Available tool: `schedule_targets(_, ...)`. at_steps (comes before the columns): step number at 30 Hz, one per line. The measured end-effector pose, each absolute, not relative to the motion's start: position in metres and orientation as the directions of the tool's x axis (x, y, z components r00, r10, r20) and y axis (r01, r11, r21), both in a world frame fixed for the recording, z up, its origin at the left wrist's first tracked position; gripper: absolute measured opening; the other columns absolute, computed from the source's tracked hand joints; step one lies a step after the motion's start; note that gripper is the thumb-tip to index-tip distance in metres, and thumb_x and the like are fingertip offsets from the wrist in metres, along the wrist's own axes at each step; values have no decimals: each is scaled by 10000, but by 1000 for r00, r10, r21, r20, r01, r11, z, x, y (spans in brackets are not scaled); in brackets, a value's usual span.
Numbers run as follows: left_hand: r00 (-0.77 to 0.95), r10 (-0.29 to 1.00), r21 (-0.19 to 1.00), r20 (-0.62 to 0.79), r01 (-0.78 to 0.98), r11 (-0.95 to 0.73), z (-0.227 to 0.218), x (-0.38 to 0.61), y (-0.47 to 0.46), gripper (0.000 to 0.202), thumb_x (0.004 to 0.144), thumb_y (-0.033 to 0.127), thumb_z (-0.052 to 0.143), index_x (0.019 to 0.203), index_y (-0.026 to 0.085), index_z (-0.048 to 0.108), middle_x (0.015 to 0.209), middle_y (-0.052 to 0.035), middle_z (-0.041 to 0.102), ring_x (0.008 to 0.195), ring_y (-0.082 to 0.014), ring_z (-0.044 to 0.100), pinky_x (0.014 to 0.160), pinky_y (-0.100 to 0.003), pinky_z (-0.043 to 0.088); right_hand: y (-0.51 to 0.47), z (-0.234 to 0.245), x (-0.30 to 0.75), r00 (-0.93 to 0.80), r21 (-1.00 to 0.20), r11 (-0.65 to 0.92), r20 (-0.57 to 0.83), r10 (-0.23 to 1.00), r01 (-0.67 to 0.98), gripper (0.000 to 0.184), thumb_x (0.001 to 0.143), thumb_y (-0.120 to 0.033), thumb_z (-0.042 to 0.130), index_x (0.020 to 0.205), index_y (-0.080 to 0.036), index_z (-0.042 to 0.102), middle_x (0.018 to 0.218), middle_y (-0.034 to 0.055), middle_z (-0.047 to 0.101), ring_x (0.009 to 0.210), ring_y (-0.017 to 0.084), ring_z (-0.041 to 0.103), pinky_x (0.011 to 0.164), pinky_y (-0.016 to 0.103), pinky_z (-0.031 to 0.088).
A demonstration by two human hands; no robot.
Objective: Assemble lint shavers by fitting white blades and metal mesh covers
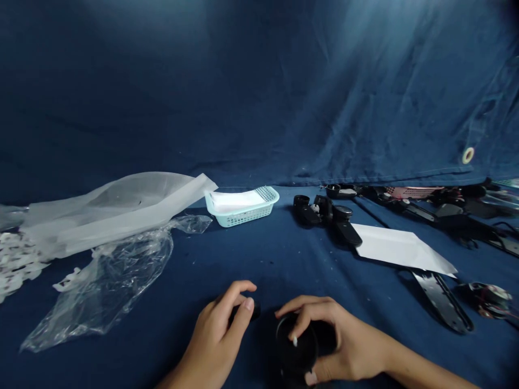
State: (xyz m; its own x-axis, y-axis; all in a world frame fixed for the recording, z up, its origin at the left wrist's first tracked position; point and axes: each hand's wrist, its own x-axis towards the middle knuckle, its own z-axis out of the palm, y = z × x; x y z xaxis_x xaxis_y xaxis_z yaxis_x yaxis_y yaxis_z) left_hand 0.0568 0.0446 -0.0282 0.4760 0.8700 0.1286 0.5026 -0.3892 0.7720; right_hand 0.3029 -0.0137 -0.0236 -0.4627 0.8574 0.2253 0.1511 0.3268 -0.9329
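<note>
My right hand [344, 340] is closed around a round black cup-like part [298, 354] near the bottom middle of the head view. Its thumb and fingers lie against the rim and top, and a small white spot shows at the index fingertip. To the left, my left hand [221, 329] curls its thumb and fingers around a small black part [255, 310]. Most of that part is hidden behind the fingers, so its kind cannot be made out. The two hands are a short way apart, low over the blue cloth [194, 275].
A mint-green basket [245, 217] holds white sheets at the back. Milky plastic sheeting [121, 216] and a clear bag [121, 286] lie left. Several black parts [310, 212], white paper [399, 248] and a long black shell [441, 302] lie right. Blue fabric [259, 97] hangs behind.
</note>
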Motion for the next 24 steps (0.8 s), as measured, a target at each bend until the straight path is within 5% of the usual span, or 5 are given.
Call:
schedule_targets(6, 438, 874, 779, 211, 465, -421, -35, 54, 46, 257, 1006, 450, 385, 1167, 316, 535, 1049, 0, 701, 981, -201, 672, 869, -331, 501, -14, -23, 302, -443, -888, 391, 257, 859, 244, 496, 534, -162, 928, 982, -191, 717, 1189, 109, 698, 1093, 261, 660, 942, 373, 497)
schedule_targets(13, 493, 757, 647, 429, 417, -638, -34, 54, 44, 267, 963, 316, 484, 1228, 293, 464, 1215, -57, 597, 1115, -221, 609, 930, -394, 518, -20, -25, 300, -405, -898, 356, 234, 884, 258, 403, 637, -224, 895, 969, -202, 666, 1330, 116, 589, 1175, 263, 618, 986, 413, 480)
schedule_targets(24, 553, 588, 496, 590, 326, -805, -41, 50, 37, 427, 873, 280, 648, 1254, 245, 459, 1282, -116, 550, 1156, -256, 580, 917, -394, 541, -22, -24, 298, -370, -904, 324, 209, 905, 281, 381, 632, -267, 905, 942, -203, 691, 1374, 125, 582, 1254, 290, 574, 1023, 445, 460)
